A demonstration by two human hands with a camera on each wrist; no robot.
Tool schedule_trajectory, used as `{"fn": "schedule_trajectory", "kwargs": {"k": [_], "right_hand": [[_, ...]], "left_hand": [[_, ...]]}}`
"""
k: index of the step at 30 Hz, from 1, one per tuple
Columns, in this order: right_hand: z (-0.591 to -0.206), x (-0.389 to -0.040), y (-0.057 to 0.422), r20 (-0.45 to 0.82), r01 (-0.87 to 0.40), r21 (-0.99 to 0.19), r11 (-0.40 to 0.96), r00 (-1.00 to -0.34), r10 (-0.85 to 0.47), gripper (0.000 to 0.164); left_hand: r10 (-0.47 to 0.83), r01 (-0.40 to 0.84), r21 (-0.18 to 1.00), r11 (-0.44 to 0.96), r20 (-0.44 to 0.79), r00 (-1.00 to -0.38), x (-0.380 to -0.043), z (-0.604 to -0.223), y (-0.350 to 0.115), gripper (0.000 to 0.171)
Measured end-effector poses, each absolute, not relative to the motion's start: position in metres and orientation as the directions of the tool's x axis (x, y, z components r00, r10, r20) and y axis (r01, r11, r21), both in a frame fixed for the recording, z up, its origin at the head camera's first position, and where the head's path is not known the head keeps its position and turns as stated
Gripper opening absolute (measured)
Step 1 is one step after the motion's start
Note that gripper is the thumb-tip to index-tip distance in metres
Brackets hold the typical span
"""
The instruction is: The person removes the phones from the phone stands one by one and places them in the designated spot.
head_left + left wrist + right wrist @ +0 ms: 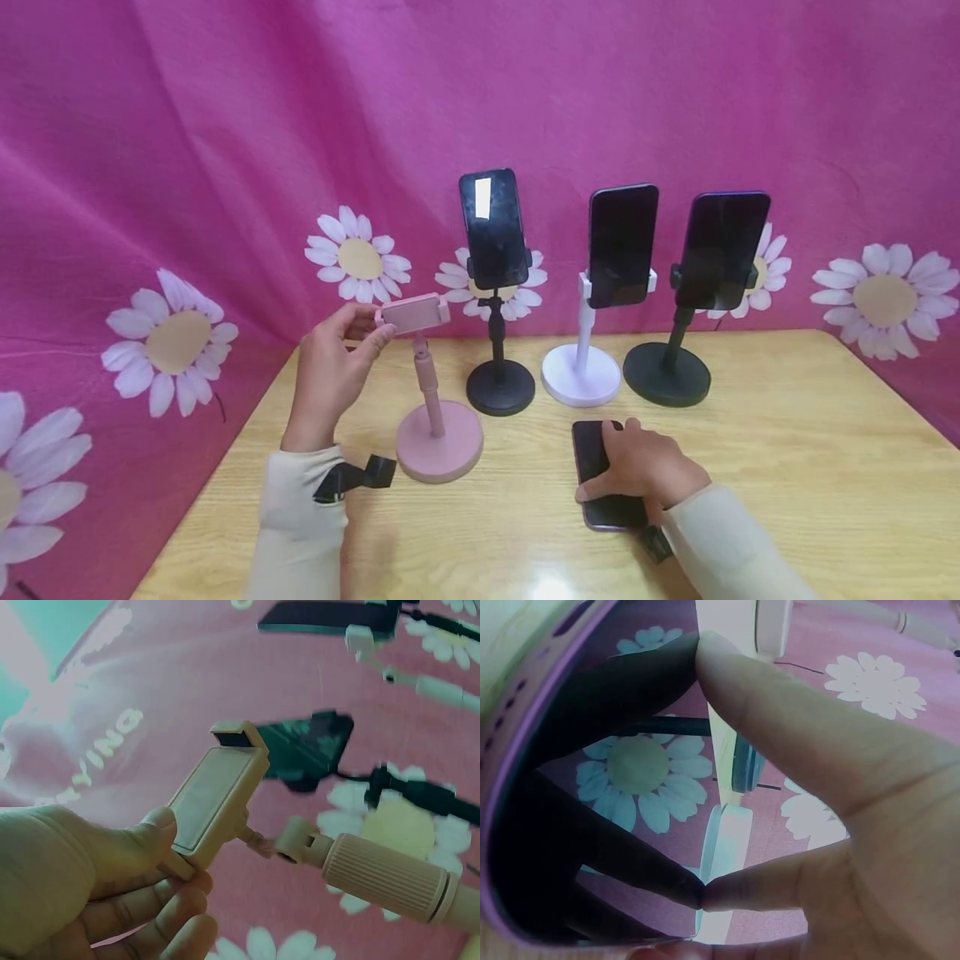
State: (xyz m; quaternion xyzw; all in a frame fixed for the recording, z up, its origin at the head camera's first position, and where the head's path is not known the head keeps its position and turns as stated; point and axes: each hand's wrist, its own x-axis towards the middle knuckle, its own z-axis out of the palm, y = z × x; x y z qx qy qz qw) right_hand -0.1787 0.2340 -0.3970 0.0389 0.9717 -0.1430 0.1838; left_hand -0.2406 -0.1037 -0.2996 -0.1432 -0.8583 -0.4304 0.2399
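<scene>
At the left, my left hand (335,367) pinches one end of the clamp (412,314) on top of a pink phone stand (440,442). The left wrist view shows the thumb (154,836) on the clamp's front and fingers behind its lower end; the clamp (214,795) holds no phone. On the table in front, a dark smartphone (611,510) with a purple edge lies screen up under my right hand (647,467). Its thumb is at the phone's left edge and the fingers reach toward the far end. Thumb and fingertips meet their reflections in the screen (630,847).
Behind stand three more phone stands, one black (501,388), one white (581,375) and one dark (667,375), each with a phone upright in its clamp. A pink cloth (660,83) with daisies hangs behind the wooden table (795,467).
</scene>
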Motion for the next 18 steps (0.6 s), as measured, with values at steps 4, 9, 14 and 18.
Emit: {"fn": "schedule_trajectory", "kwargs": {"k": [4,9,14,18], "right_hand": [[-0.398,-0.18,0.234,-0.383,0.14,-0.263,0.955,-0.923,0.03,0.126],[-0.396,-0.181,0.233,-0.394,0.156,-0.264,0.952,-0.918,0.042,0.125],[-0.399,-0.179,0.233,-0.395,0.173,-0.278,0.945,-0.917,0.052,0.126],[-0.399,-0.18,0.233,-0.382,0.159,-0.271,0.949,-0.923,0.046,0.127]], "left_hand": [[0.017,0.444,0.647,0.62,0.555,-0.832,-0.257,-0.299,-0.112,0.031],[0.022,0.448,0.63,0.635,0.565,-0.825,-0.279,-0.296,-0.119,0.031],[0.043,0.45,0.613,0.649,0.562,-0.826,-0.298,-0.294,-0.124,0.029],[0.051,0.434,0.612,0.661,0.541,-0.84,-0.309,-0.29,-0.127,0.027]]}}
